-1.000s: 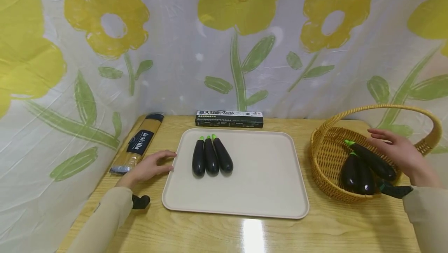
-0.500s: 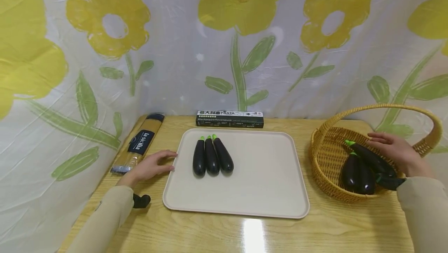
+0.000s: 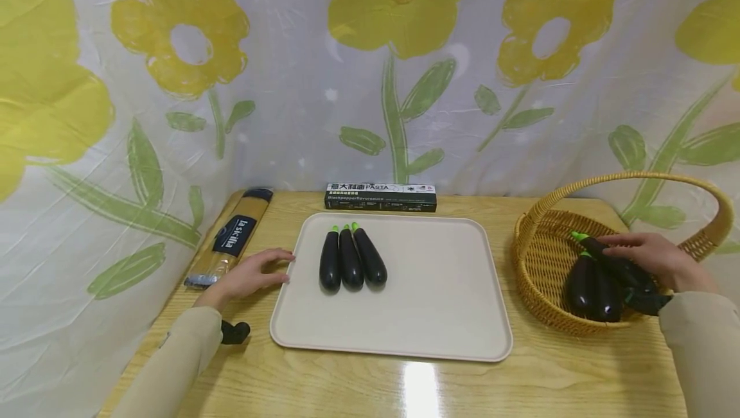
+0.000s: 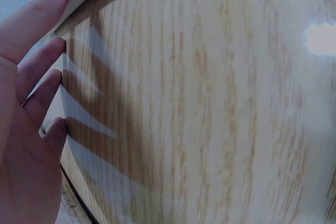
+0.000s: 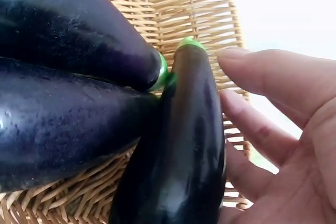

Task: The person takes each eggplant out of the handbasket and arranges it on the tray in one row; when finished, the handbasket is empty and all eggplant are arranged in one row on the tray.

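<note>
My right hand [image 3: 653,256] reaches into the wicker basket [image 3: 528,277] over the uppermost eggplant [image 3: 592,243]. In the right wrist view, the thumb and fingertips lie along one side of that eggplant [image 5: 184,135], loosely bent and not wrapped round it. Two more eggplants [image 5: 68,124] lie against it, their green stem ends close together. At the left edge of the cream tray [image 3: 439,302], my left hand [image 3: 251,275] rests with relaxed fingers, the tips right at the rim. Three eggplants [image 3: 350,261] lie side by side on the tray's left half.
A black pasta box [image 3: 379,198] stands behind the tray. The bag of spaghetti [image 3: 234,235] lies left of it, beyond my left hand. The basket's tall handle [image 3: 630,176] arches over its opening. A flowered cloth [image 3: 277,84] hangs behind the wooden table [image 3: 324,386].
My right hand has lowered and moved left into the basket, onto the uppermost eggplant. My left hand, the tray and its eggplants stay in place.
</note>
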The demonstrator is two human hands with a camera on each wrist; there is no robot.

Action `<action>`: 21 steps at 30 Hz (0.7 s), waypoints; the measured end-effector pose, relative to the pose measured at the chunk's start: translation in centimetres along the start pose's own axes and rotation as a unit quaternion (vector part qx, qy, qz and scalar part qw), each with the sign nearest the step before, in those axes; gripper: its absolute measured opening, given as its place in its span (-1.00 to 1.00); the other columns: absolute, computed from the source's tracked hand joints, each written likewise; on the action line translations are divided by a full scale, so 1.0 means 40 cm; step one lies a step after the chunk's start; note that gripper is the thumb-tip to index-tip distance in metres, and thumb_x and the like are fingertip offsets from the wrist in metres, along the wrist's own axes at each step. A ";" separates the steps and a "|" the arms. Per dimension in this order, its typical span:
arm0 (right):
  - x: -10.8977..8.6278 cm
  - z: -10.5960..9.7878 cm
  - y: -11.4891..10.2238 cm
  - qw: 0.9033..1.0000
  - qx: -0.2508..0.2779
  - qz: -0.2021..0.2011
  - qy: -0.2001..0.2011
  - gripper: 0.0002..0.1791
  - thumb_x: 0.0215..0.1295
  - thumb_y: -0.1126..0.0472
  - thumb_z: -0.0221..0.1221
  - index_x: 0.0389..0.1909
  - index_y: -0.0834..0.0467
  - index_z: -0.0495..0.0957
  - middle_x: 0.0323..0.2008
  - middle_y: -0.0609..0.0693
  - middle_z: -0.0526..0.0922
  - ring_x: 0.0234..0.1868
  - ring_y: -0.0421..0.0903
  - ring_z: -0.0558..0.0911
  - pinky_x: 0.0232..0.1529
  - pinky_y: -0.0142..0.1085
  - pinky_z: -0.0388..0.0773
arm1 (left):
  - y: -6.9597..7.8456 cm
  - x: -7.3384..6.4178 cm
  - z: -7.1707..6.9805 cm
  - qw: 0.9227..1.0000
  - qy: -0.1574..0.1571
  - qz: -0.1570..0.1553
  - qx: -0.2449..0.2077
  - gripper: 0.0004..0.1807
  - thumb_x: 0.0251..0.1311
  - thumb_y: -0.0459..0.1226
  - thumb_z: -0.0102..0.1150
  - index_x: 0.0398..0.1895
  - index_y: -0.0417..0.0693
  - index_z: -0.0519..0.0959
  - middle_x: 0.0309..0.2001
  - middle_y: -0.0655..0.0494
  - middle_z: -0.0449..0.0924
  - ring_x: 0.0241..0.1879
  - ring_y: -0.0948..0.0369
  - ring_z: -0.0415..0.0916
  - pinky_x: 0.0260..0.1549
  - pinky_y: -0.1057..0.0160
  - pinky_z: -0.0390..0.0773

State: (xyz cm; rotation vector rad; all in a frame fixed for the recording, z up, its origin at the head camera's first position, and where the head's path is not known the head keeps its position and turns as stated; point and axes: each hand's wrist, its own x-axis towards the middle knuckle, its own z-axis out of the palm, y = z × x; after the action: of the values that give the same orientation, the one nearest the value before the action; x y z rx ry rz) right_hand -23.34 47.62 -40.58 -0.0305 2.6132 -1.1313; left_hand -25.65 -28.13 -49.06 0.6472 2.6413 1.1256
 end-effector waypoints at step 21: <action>-0.004 0.013 -0.003 0.998 -0.050 -0.025 -0.039 -0.46 0.45 0.16 0.10 0.29 0.44 0.33 0.22 0.62 0.27 0.13 0.24 0.50 -0.19 -0.38 0.60 | 0.003 -0.001 -0.002 1.000 -0.001 -0.001 0.002 -0.52 0.26 -0.18 0.29 0.22 -0.13 0.50 0.30 -0.19 0.38 0.36 -0.20 0.20 0.31 -0.26 0.17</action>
State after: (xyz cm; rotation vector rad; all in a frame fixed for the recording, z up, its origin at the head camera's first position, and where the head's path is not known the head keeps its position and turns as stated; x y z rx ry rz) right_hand -23.06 47.18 -40.78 -0.1579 2.6101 -0.9941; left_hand -25.60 -28.14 -48.91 0.6471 2.6421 1.1199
